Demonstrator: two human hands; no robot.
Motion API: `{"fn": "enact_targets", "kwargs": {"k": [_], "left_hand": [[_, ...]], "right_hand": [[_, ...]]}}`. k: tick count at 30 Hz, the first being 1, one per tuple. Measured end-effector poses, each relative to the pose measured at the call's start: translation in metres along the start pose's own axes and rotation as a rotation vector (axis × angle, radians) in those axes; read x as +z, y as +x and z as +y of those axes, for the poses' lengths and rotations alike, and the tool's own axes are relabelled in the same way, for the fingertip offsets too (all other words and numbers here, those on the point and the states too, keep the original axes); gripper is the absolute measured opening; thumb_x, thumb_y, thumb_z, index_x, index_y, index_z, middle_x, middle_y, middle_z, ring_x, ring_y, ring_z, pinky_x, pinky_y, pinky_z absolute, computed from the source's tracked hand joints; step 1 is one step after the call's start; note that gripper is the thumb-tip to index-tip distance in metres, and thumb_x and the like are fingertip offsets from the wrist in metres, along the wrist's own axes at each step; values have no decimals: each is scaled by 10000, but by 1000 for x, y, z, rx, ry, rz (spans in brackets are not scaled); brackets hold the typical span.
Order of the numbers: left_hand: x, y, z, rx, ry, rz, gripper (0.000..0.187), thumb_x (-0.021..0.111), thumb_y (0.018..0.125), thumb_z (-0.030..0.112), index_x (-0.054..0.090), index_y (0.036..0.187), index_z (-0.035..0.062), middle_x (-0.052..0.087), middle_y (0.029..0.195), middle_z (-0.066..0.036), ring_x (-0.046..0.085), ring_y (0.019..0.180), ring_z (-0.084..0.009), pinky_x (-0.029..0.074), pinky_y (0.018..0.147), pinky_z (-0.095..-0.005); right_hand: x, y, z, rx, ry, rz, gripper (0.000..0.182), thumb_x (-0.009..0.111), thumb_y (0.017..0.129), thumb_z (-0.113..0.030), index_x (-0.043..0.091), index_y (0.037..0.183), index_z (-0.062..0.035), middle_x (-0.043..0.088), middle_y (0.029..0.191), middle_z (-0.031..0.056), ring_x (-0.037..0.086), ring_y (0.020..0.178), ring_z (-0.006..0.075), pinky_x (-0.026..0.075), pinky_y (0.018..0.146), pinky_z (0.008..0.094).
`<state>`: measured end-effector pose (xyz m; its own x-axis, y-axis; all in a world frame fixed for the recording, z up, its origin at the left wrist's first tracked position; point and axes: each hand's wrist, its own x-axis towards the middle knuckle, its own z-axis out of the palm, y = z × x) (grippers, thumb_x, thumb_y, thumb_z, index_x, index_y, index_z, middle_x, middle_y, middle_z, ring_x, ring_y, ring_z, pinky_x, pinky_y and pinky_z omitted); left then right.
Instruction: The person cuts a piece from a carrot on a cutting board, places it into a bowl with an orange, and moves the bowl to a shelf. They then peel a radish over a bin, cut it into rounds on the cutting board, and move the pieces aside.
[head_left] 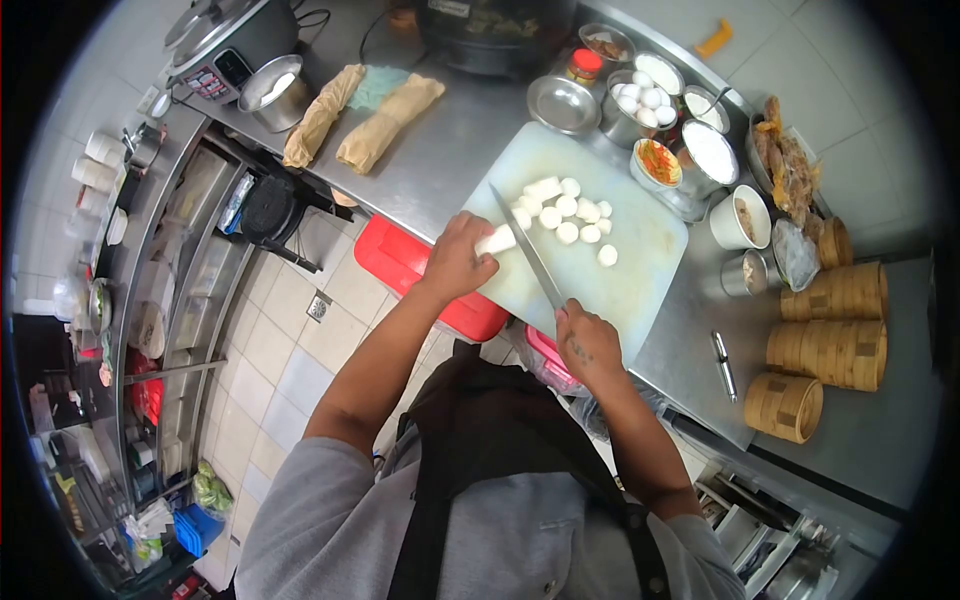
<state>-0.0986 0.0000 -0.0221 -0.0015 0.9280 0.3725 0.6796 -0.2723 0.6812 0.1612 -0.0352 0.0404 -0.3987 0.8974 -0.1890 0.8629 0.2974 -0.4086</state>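
A white cutting board lies at the counter's front edge. My left hand holds a short white cylindrical piece near the board's left edge. The handle of a long knife is in my right hand, its blade slanting up and left beside that piece. Several round white slices and a thicker white chunk lie on the board to the right of the blade. My right fingers wrap round the handle and hide most of it.
Two brown paper-wrapped bundles lie at the back left, near a metal pot. Behind the board stand a steel plate, a bowl of eggs and other bowls. Bamboo steamers are at the right. A red lid is below the counter edge.
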Motion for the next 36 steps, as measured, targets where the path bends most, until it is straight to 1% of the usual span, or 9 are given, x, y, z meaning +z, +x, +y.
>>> {"fn": "enact_targets", "kwargs": {"k": [4, 7, 9, 12, 16, 18, 24, 28, 36], "left_hand": [[-1, 1, 5, -98, -45, -14, 360, 663, 696, 91, 613, 1051, 57, 539, 1016, -150, 536, 1017, -364, 467, 866, -451], [-9, 14, 26, 109, 89, 58, 374, 669, 708, 113, 652, 1081, 86, 536, 1022, -130, 526, 1041, -342, 429, 928, -456], [-10, 25, 34, 122, 231, -154, 382, 664, 725, 127, 678, 1106, 116, 540, 1045, -119, 513, 1074, -326, 381, 984, -461], [-10, 34, 41, 157, 296, -174, 404, 649, 741, 126, 661, 1144, 111, 541, 1073, -134, 503, 1091, -339, 356, 1006, -474], [-22, 33, 36, 117, 82, 78, 414, 649, 734, 109, 635, 1148, 87, 538, 1082, -145, 510, 1080, -352, 398, 967, -471], [-21, 16, 18, -82, -15, 243, 401, 646, 726, 84, 613, 1126, 67, 539, 1065, -153, 521, 1059, -365, 447, 913, -453], [-8, 3, 14, -18, 62, 1, 332, 654, 704, 68, 615, 1034, 62, 545, 1021, -148, 534, 1021, -359, 475, 847, -445], [-6, 8, 14, -41, 96, -44, 308, 660, 697, 67, 615, 1002, 60, 540, 979, -138, 539, 990, -354, 473, 824, -457], [-6, 10, 12, -28, 63, -63, 289, 660, 697, 70, 607, 979, 48, 548, 959, -142, 544, 971, -368, 471, 828, -464]], "right_hand": [[4, -2, 3, 2, -30, -34, 248, 508, 992, -233, 580, 935, -2, 665, 728, 251, 664, 703, 449, 516, 678, 540], [6, -4, 3, 0, -49, -37, 240, 516, 989, -229, 580, 935, -5, 670, 735, 247, 670, 702, 438, 521, 675, 529], [6, -3, 1, -2, -60, -23, 238, 518, 989, -228, 579, 937, -4, 671, 736, 246, 670, 699, 434, 522, 673, 526], [3, -3, -4, 12, -70, -5, 235, 520, 990, -228, 578, 941, -5, 670, 737, 241, 669, 694, 429, 523, 670, 523], [-1, -6, -5, 33, -32, 56, 235, 515, 994, -230, 575, 949, -7, 667, 737, 233, 663, 688, 430, 519, 665, 523], [-8, -13, -7, 12, -22, 87, 235, 511, 995, -221, 571, 918, -7, 659, 716, 233, 662, 656, 424, 527, 640, 516], [-22, -32, -14, -35, -41, 33, 243, 507, 997, -207, 562, 878, -2, 642, 679, 238, 659, 622, 427, 533, 608, 511], [-30, -38, -22, 31, -46, -97, 251, 493, 1001, -225, 569, 927, 2, 653, 735, 261, 657, 697, 446, 516, 670, 532], [-30, -40, -20, -43, -58, -73, 171, 516, 967, -136, 544, 893, 16, 647, 693, 251, 671, 664, 435, 537, 630, 514]]}}
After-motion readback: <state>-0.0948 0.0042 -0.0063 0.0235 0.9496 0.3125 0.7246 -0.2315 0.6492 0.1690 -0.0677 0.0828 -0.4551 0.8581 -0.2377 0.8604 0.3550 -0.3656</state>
